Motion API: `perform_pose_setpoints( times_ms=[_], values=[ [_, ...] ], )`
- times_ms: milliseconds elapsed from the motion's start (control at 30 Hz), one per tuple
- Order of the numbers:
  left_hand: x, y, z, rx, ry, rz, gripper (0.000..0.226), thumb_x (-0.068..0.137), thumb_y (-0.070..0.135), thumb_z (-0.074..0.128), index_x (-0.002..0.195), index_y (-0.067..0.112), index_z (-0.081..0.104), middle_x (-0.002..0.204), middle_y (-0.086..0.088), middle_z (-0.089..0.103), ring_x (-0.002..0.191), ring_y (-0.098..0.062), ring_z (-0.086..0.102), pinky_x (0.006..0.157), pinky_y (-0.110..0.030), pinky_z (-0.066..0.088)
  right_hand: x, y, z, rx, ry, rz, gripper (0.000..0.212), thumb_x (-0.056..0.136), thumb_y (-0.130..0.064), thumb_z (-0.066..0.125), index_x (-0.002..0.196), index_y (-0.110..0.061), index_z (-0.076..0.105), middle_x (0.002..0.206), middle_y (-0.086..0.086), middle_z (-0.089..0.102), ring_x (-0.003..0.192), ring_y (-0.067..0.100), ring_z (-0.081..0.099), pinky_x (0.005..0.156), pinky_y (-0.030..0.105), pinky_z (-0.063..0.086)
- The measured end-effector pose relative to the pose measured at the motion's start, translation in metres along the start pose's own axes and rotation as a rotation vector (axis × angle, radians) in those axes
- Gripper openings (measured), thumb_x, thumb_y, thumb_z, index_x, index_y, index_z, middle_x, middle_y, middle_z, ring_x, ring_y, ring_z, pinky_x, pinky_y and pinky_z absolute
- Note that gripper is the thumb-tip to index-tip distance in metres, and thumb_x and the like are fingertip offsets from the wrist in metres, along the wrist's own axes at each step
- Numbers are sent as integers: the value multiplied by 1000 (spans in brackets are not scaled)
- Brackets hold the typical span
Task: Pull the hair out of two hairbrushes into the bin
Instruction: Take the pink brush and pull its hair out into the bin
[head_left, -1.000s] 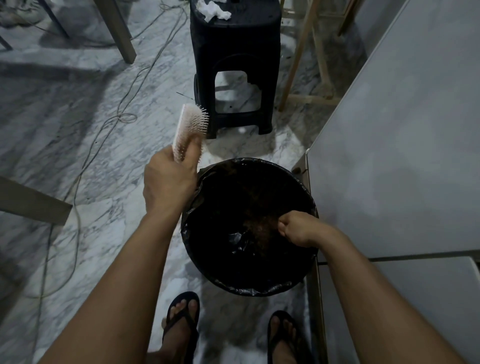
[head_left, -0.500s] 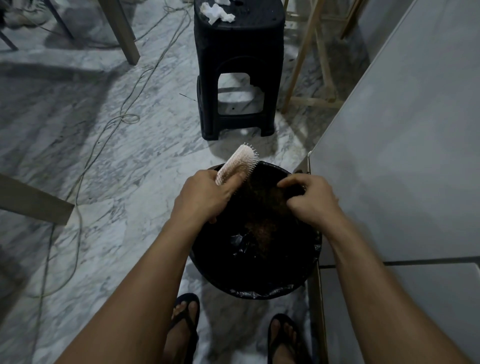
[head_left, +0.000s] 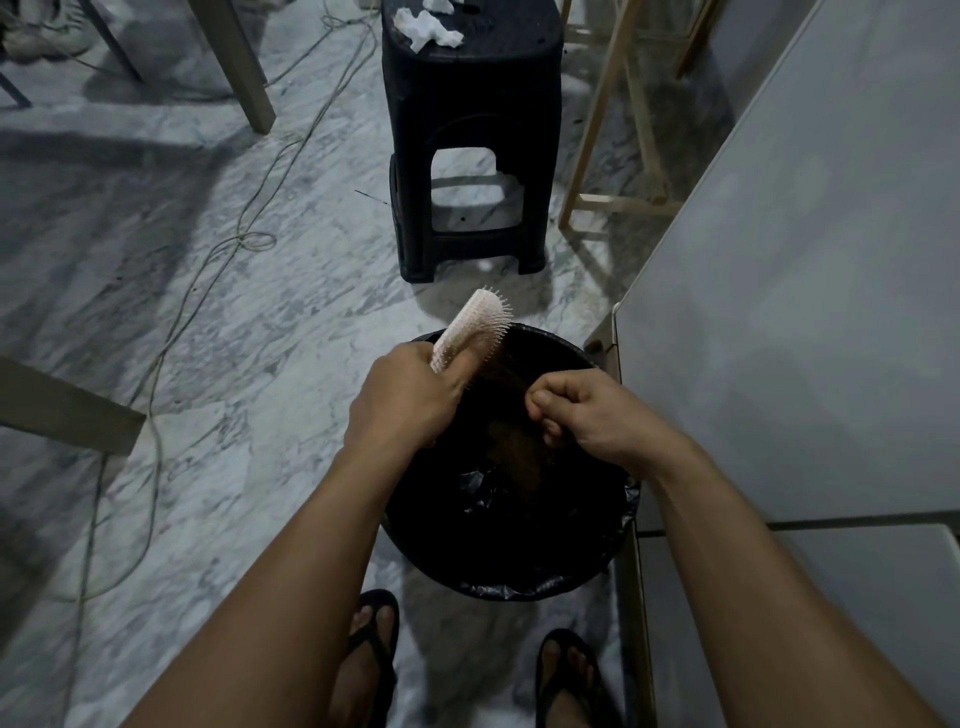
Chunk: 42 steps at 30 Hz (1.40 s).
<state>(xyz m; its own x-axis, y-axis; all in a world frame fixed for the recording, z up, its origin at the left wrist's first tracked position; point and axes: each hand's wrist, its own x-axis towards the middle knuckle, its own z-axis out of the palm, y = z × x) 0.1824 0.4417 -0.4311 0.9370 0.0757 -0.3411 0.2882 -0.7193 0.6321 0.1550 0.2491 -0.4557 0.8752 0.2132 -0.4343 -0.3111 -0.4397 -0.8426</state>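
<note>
The white hairbrush (head_left: 470, 330) is gripped by the left hand (head_left: 402, 397) over the black bin (head_left: 519, 566); brown hair (head_left: 506, 371) (thin strands) is pinched between the right hand (head_left: 597, 415) fingers.

plastic hairbrush (head_left: 475, 325), glossy bin liner (head_left: 524, 590), seemingly marble floor (head_left: 208, 312)

The bin (head_left: 519, 582) mouth lies open below; stool (head_left: 467, 130) beyond, cabinet (head_left: 779, 312) crowding right.
</note>
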Motion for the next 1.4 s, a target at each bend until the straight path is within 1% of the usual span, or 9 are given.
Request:
perform_pose_setpoints(
  times_ms=[267,433,533,700,833,1000,1167,1267,1400],
  values=[
    [4,-8,-5,53,85,-37,58,79,76,49,67,19,53,73,-7,66,69,-31,66,56,-34,42,0,13,-11,-368,82,183,35,95,-14,48,62,-18,57,44,-8,48,50,13,45,57,26,38],
    [2,-4,-1,18,-103,-25,53,78,68,61,81,16,64,72,-4,67,58,-25,67,60,-38,58,1,11,-2,-396,20,246,13,89,-15,61,85,-25,68,92,0,71,93,18,65,85,29,50],
    [1,-1,0,-59,-206,-25,38,77,49,71,89,13,67,70,-5,67,47,-23,62,46,-30,48,2,5,-1,-143,82,162,67,78,-1,70,139,-15,46,141,6,52,126,19,53,101,37,48],
    [-2,10,0,-155,-306,-61,24,64,34,53,65,11,57,53,-6,56,39,-26,52,48,-29,40,3,-10,7,203,135,22,104,64,3,70,153,-12,17,159,5,27,143,15,33,113,35,37],
    [-6,15,2,-182,-343,-46,21,75,25,50,63,8,54,54,-9,54,41,-27,51,49,-30,38,-1,-13,14,248,138,-97,83,74,4,72,141,-27,33,141,-12,52,111,-19,53,90,10,43],
    [-6,16,2,-213,-340,-32,23,76,24,47,67,6,57,56,-11,53,43,-28,52,47,-29,37,1,-10,15,335,75,-74,51,82,-5,71,128,-12,50,102,12,75,94,20,73,85,32,56],
    [-7,16,-1,-289,-263,-54,42,90,36,38,71,3,57,65,-16,59,47,-29,54,58,-38,41,-1,-10,13,88,67,-50,20,94,-7,56,102,-16,72,68,0,66,44,1,47,49,13,38],
    [-4,13,-3,-254,-176,-41,61,91,60,40,76,4,59,66,-11,60,50,-28,57,56,-32,42,-1,-9,7,14,99,-49,25,96,-12,52,85,-19,72,59,-5,56,37,2,41,42,10,30],
    [2,3,-6,-95,-48,-20,52,96,56,41,68,13,52,68,-8,60,55,-26,60,53,-31,42,-5,-9,-4,177,10,-16,28,99,-8,46,78,-12,64,58,0,48,38,3,32,38,14,26]
  ],
)
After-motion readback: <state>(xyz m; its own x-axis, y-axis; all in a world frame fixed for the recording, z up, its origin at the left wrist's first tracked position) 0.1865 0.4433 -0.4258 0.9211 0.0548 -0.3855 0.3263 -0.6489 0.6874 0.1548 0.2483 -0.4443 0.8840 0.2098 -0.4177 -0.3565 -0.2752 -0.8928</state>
